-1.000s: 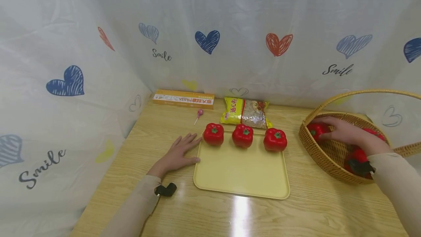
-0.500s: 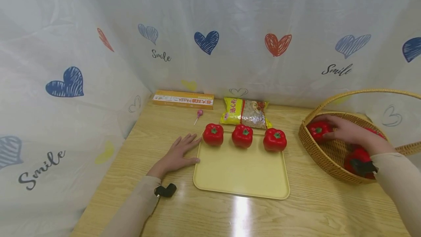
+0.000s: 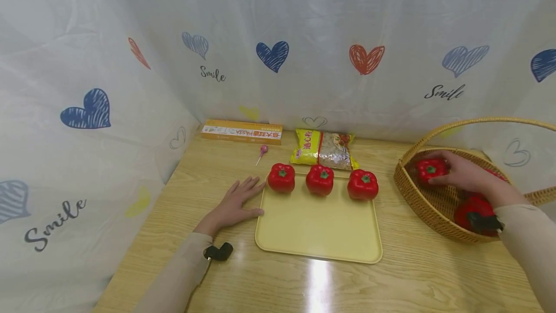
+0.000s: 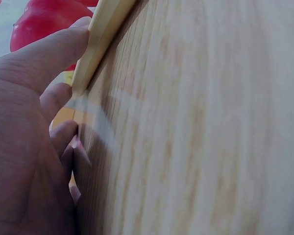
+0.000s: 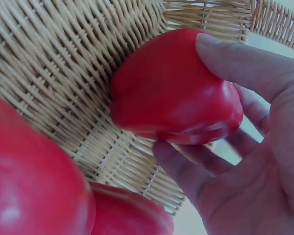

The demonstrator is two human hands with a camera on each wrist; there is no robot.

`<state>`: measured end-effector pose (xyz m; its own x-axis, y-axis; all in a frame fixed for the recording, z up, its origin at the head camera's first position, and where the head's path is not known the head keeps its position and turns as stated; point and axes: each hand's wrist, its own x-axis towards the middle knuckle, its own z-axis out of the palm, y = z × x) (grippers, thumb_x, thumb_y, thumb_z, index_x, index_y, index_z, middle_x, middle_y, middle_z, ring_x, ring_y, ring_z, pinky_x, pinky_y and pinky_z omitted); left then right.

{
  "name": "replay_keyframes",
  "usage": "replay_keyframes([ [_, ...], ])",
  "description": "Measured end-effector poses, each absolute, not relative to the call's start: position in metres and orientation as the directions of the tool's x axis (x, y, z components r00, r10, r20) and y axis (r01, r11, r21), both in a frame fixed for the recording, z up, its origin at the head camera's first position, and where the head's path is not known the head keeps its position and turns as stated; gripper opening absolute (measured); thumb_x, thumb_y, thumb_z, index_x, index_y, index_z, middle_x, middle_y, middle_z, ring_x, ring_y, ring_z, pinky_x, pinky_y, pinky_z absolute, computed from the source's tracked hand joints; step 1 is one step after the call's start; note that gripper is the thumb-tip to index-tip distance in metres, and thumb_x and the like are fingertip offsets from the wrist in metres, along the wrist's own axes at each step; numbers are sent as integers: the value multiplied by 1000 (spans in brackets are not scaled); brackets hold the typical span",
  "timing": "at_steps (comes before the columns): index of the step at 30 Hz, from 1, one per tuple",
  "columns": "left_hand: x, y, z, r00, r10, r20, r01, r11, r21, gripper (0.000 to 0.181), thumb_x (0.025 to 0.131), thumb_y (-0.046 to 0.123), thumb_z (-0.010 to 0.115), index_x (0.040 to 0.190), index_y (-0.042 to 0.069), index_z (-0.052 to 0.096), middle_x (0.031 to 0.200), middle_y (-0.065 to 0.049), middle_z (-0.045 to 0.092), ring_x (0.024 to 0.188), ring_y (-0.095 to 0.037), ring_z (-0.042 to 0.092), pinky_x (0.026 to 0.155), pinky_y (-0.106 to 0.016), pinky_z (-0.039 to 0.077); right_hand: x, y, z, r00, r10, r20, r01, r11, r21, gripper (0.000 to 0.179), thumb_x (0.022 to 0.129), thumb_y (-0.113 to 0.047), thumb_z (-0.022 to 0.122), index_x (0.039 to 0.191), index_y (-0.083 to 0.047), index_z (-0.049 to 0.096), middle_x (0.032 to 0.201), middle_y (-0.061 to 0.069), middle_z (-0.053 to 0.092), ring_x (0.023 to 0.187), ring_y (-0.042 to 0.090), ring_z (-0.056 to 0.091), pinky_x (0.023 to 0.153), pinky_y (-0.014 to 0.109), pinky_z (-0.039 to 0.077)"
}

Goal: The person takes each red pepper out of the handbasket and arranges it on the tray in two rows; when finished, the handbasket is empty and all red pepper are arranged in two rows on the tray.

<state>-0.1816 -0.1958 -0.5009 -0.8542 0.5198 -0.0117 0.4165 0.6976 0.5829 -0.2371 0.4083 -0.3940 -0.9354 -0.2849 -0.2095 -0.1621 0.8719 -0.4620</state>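
Note:
In the basket's left part, my right hand (image 3: 466,176) grips a red bell pepper (image 3: 429,172) with a green stem. The right wrist view shows thumb and fingers around this pepper (image 5: 171,88), close to the woven wall. More red peppers (image 3: 473,209) lie in the wicker basket (image 3: 427,209), partly hidden by my right wrist. My left hand (image 3: 232,204) lies flat on the table, fingers straight and thumb at the left rim of the yellow tray (image 3: 319,228). Along the tray's far edge stand three red bell peppers: left (image 3: 282,178), middle (image 3: 320,180) and right (image 3: 362,185).
Behind the tray lies a yellow pasta bag (image 3: 325,149). A pink lollipop (image 3: 263,149) and an orange pasta box (image 3: 242,132) are at the back left. The basket's tall handle (image 3: 478,120) arches over its opening. A printed curtain (image 3: 312,91) borders the wooden table (image 3: 208,168).
My right hand has shifted slightly right and up inside the basket, with the pepper in its grip moving away from the left wall. My left hand and the tray have stayed put.

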Motion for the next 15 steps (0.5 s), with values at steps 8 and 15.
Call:
replay_keyframes([
  [8, -182, -195, -501, -854, 520, -15, 413, 696, 587, 80, 94, 49, 69, 160, 21, 34, 168, -8, 22, 156, -31, 10, 124, -55, -2, -233, 419, -397, -932, -343, -118, -251, 844, -473, 62, 91, -14, 76, 143, 3, 48, 128, 31, 58, 113, 43, 55, 85, 36, 46],
  [15, -181, -195, -501, -855, 518, -15, 414, 698, 584, 80, 94, 49, 69, 161, 21, 34, 168, -8, 23, 156, -31, 10, 124, -55, -2, -229, 425, -394, -943, -274, -187, -162, 874, -458, 69, 94, -29, 75, 144, 5, 42, 131, 36, 52, 115, 52, 52, 91, 63, 44],
])
